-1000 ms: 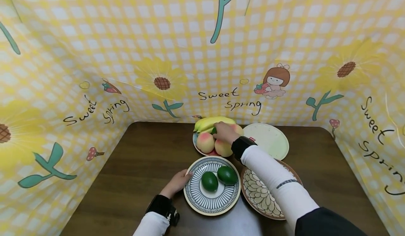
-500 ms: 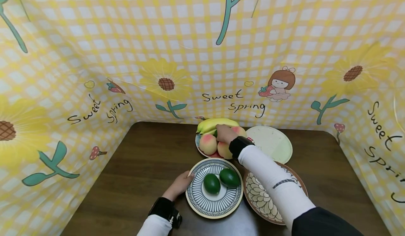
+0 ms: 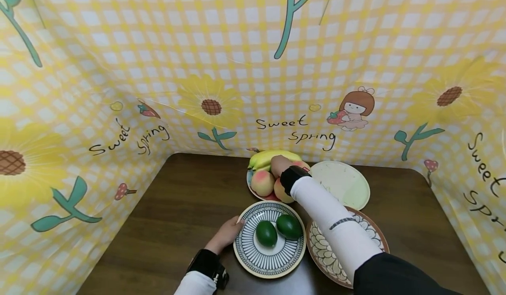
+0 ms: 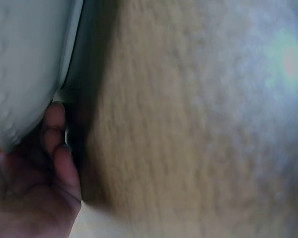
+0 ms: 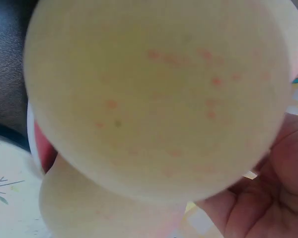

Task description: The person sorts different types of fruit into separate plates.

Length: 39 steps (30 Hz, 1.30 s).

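My left hand [image 3: 227, 233] grips the left rim of a striped plate [image 3: 270, 266], thumb on top. In the left wrist view, curled fingers [image 4: 64, 166] lie under the plate's pale edge. Two dark green oval fruits [image 3: 266, 234] sit side by side on that plate. My right hand [image 3: 280, 166] reaches down among peaches [image 3: 262, 183] and bananas [image 3: 257, 161] on a fruit plate [image 3: 250, 178]. Its fingertips are hidden, so I cannot tell what they hold. A big peach [image 5: 159, 94] fills the right wrist view, with the hand partly behind it.
A pale green plate [image 3: 344, 185] stands at the back right. In front of it, a brown-rimmed flower-patterned plate [image 3: 320, 249] lies partly under the right sleeve [image 3: 324, 205]. A yellow checked cloth [image 3: 221, 44] hangs around the brown table [image 3: 178, 207].
My right hand has sunk deeper between the fruits, and the green fruit seen at its fingertips earlier is now hidden. The left hand keeps its hold; the head view has shifted slightly.
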Each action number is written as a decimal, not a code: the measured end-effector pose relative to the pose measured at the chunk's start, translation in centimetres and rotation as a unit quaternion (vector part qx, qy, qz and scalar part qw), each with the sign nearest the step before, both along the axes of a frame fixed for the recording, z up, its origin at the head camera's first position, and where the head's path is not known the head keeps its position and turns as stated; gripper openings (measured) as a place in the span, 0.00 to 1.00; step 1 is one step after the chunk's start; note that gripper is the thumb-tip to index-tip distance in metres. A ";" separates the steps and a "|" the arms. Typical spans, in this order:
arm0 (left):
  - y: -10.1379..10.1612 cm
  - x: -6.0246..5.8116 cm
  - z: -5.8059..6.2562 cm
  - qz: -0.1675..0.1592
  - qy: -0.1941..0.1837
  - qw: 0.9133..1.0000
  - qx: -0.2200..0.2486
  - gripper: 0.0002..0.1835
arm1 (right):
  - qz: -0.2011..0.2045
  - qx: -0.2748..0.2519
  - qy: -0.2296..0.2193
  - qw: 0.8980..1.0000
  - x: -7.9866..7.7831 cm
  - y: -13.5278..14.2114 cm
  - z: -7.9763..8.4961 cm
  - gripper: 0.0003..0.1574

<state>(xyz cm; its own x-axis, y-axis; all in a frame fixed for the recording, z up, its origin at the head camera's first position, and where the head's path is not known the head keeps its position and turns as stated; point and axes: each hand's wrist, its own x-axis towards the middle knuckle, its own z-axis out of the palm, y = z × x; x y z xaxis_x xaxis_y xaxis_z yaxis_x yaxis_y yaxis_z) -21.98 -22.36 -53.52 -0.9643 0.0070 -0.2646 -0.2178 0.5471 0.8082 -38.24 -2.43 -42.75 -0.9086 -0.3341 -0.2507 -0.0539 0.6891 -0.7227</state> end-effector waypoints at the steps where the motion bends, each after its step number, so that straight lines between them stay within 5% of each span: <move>1: 0.1 0.0 0.0 -0.001 0.001 1.000 0.001 0.22 | -0.025 -0.031 -0.011 0.999 0.3 0.1 0.1 0.16; 3: 0.2 0.1 0.1 -0.003 0.003 1.000 -0.001 0.22 | -0.016 -0.023 0.014 1.000 0.3 0.1 0.0 0.15; 5: 0.3 0.2 0.1 -0.003 0.002 1.000 0.000 0.23 | 0.041 0.062 0.091 0.993 -0.3 -0.2 -0.4 0.15; 8: 0.3 0.1 0.2 0.002 -0.002 1.000 0.000 0.23 | 0.106 0.194 0.184 0.958 -1.7 -0.9 -1.1 0.11; 11: 0.3 0.1 0.2 0.007 -0.011 1.000 0.001 0.24 | 0.113 0.251 0.194 0.942 -2.6 -1.4 -1.7 0.06; 18: 0.2 0.0 0.2 0.004 -0.004 1.000 -0.007 0.25 | 0.092 0.253 0.188 0.945 -2.6 -1.4 -2.1 0.20; 24: 0.3 0.1 0.3 0.002 -0.004 1.000 -0.017 0.22 | 0.092 0.261 0.203 0.939 -2.3 -1.0 -2.1 0.19; 30: 0.3 0.1 0.1 0.002 -0.004 1.000 -0.015 0.21 | 0.066 0.227 0.200 0.951 -1.9 -0.1 -1.8 0.24; 39: 0.2 -0.2 0.1 -0.001 -0.010 1.000 -0.022 0.26 | 0.067 0.145 0.195 0.968 -3.5 0.6 -2.3 0.42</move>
<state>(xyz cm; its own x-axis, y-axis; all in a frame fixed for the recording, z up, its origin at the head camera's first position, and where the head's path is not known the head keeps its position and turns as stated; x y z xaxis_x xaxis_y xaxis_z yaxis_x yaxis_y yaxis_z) -22.16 -22.12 -53.43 -0.9589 -0.0037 -0.2838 -0.2328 0.5822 0.7790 -41.75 -1.82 -45.01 -0.9067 -0.4217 0.0027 -0.3863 0.8280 -0.4066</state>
